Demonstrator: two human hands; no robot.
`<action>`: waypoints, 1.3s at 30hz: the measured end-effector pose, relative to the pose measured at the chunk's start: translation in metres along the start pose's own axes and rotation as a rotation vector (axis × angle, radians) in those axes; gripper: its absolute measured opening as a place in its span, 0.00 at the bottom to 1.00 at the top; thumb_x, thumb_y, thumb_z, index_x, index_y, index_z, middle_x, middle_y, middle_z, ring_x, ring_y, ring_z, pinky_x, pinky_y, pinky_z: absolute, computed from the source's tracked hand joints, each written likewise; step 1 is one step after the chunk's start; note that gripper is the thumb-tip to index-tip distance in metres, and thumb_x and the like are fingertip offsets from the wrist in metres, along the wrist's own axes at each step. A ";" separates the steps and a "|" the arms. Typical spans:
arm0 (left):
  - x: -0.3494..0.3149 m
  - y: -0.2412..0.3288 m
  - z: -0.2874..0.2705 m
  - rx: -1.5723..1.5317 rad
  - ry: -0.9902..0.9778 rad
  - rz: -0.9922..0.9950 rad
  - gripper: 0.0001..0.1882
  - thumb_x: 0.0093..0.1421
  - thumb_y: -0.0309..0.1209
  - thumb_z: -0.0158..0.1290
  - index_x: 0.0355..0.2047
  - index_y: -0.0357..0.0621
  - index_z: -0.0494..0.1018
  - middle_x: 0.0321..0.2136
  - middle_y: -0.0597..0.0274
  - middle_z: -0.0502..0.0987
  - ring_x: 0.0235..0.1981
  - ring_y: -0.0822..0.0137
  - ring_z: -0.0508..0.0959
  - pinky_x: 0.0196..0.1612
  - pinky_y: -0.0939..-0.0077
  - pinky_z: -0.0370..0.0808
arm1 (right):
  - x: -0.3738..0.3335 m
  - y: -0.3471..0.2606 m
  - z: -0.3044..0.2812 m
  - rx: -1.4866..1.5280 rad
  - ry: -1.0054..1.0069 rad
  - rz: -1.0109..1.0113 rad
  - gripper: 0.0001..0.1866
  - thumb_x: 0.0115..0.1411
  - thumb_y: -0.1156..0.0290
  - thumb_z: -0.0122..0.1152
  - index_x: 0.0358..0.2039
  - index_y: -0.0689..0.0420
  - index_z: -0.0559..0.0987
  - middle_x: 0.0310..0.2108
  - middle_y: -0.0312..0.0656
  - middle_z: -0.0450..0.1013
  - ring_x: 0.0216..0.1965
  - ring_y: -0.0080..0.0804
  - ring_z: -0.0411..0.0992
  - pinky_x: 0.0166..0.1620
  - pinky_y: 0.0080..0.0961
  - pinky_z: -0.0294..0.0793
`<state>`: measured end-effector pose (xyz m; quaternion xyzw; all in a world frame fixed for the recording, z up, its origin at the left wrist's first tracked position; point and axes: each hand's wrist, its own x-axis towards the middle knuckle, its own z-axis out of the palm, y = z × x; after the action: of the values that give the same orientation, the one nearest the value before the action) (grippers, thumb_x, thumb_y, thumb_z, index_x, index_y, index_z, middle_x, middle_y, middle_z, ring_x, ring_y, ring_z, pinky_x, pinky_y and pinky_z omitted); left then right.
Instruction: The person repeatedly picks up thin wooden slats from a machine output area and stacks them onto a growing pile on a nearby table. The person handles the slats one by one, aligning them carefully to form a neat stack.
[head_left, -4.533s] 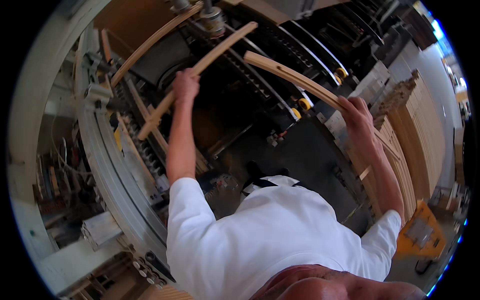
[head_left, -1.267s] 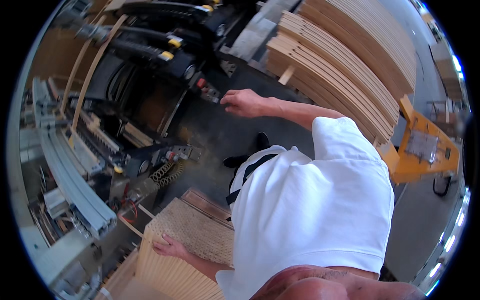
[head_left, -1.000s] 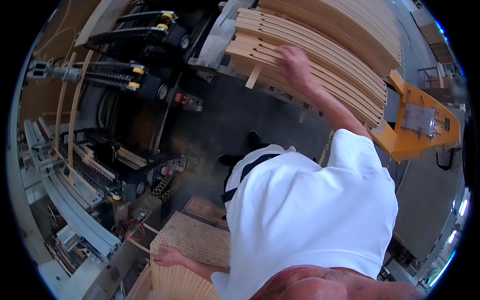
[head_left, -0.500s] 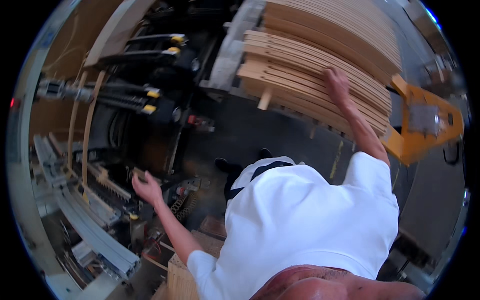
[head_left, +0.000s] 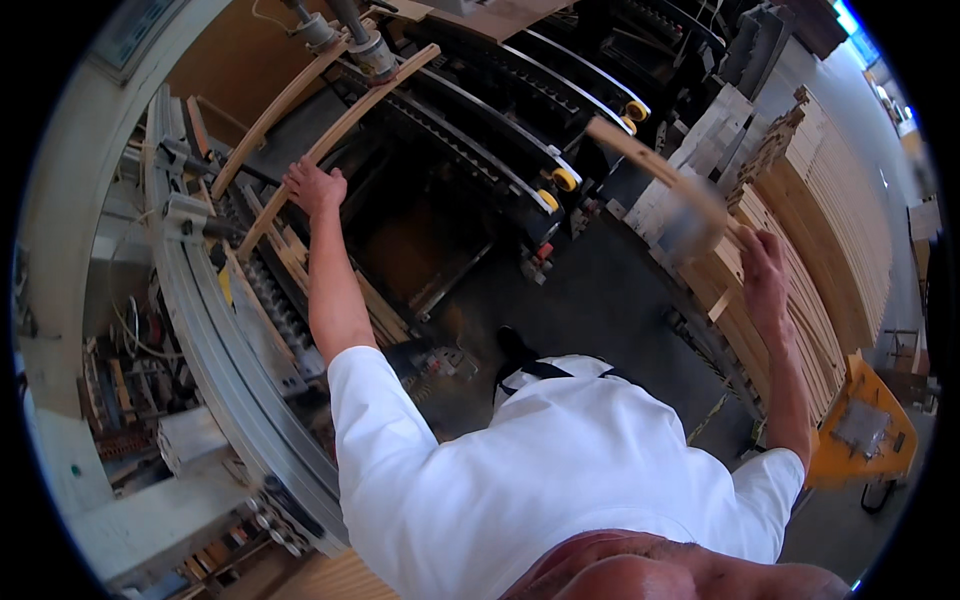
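On the left, a long wooden strip lies slanted across the machine, beneath a metal cylinder. My left hand is on this strip, fingers bent over it; the undersides of the fingers are hidden. A second wooden strip lies alongside, untouched. On the right, my right hand is closed round one end of another wooden strip, held up and pointing to the far left; its middle is smeared by motion. Below that strip stands a stack of wooden strips.
Black machine rails with yellow-tipped ends reach toward me at the centre. A grey metal beam curves along the left. Behind the near stack is a taller wood stack. A yellow pallet jack stands at right.
My view has turned toward the machine. My left hand has moved up onto a strip in it. My right hand has lifted a wooden strip off the stack.
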<state>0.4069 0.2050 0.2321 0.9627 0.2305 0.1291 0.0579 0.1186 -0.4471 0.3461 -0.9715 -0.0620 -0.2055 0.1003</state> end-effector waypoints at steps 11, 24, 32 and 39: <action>-0.047 0.014 0.007 -0.375 -0.053 0.304 0.19 0.53 0.40 0.63 0.44 0.50 0.75 0.41 0.51 0.74 0.44 0.48 0.75 0.46 0.55 0.74 | 0.177 -0.150 0.108 0.275 -0.218 -0.378 0.21 0.55 0.81 0.60 0.50 0.53 0.76 0.41 0.44 0.68 0.45 0.46 0.67 0.46 0.39 0.70; -0.300 0.059 -0.087 -0.683 -0.437 0.077 0.18 0.53 0.31 0.60 0.44 0.42 0.72 0.40 0.51 0.75 0.43 0.45 0.75 0.45 0.56 0.72 | 0.322 -0.412 0.338 0.487 -0.297 -0.995 0.21 0.54 0.78 0.57 0.50 0.52 0.76 0.44 0.45 0.69 0.49 0.48 0.67 0.50 0.41 0.72; -0.388 0.019 -0.149 -0.612 -0.359 -0.304 0.18 0.49 0.27 0.61 0.43 0.43 0.74 0.38 0.54 0.76 0.42 0.50 0.76 0.44 0.60 0.73 | 0.383 -0.468 0.421 0.261 -0.144 -0.888 0.13 0.58 0.64 0.58 0.44 0.47 0.78 0.42 0.45 0.75 0.46 0.49 0.72 0.47 0.43 0.73; -0.472 0.009 -0.165 -0.622 -0.229 -0.676 0.18 0.47 0.26 0.63 0.41 0.41 0.76 0.37 0.53 0.78 0.40 0.49 0.78 0.42 0.64 0.74 | 0.397 -0.479 0.424 0.279 -0.133 -0.935 0.13 0.60 0.61 0.58 0.45 0.46 0.78 0.42 0.41 0.75 0.48 0.45 0.73 0.49 0.42 0.71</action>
<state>-0.0408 -0.0112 0.2877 0.7786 0.4735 0.0591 0.4074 0.5655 0.1432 0.2104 -0.8278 -0.5248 -0.1560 0.1224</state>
